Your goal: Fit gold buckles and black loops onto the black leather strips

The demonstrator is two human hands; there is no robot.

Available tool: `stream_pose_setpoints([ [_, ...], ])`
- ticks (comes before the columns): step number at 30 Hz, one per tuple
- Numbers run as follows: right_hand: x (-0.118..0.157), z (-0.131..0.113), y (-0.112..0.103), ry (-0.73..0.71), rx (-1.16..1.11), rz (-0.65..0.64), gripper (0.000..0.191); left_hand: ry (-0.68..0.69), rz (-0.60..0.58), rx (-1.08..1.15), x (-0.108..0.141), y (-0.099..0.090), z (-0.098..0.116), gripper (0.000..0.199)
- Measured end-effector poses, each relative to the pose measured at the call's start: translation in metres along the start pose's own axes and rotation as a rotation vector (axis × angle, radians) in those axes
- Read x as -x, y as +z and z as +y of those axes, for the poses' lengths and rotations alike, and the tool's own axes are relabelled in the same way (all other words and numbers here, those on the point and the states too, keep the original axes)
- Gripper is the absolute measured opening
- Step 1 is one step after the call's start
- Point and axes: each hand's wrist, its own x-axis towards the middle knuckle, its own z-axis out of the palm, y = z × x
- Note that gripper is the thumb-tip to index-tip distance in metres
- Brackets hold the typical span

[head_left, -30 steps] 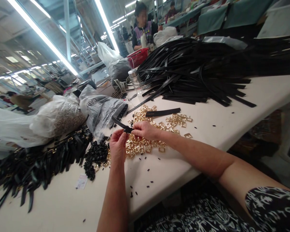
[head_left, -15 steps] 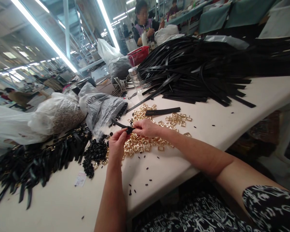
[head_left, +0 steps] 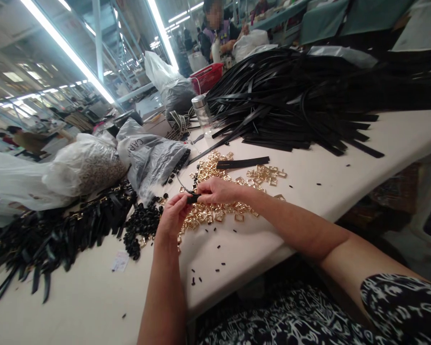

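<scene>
Over the bench [head_left: 258, 249], above a heap of gold-coloured rectangular buckles [head_left: 201, 215], a black strap [head_left: 193, 198] ran between both hands. The left hand [head_left: 171, 216] and right hand [head_left: 218, 190] each had fingers pinched closed on it. Small black loops [head_left: 142, 223] lay piled near the left wrist, with black strips [head_left: 243, 163] beyond the right hand.

A black garment [head_left: 290, 320] is worn, printed all over with white line-work in which looping, curling and leaf-like strokes can be made out. The same print is carried by the right sleeve [head_left: 402, 306], which is cut short and finished above the elbow in a rounded edge. The left hand [head_left: 170, 218] and right hand [head_left: 219, 190] are seen bare.
</scene>
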Motion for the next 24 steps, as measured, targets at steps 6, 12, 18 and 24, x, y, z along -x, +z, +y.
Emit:
stream_pose_setpoints([
  [6, 0.001, -0.001, -0.002, 0.037, -0.159, 0.006, 0.012, 0.030, 0.012, 0.045, 0.000, 0.005, -0.003, 0.031],
  [12, 0.000, 0.001, -0.001, 0.067, -0.191, 0.042, 0.012, 0.088, 0.054, 0.052, -0.002, 0.012, -0.006, 0.029],
  [18, -0.001, -0.002, 0.000, 0.047, 0.117, 0.136, 0.010, 0.077, 0.114, 0.006, -0.004, 0.012, -0.009, 0.029],
  [24, -0.002, -0.005, -0.002, 0.082, 0.294, 0.168, 0.009, 0.040, 0.064, -0.040, -0.004, 0.007, -0.008, 0.030],
])
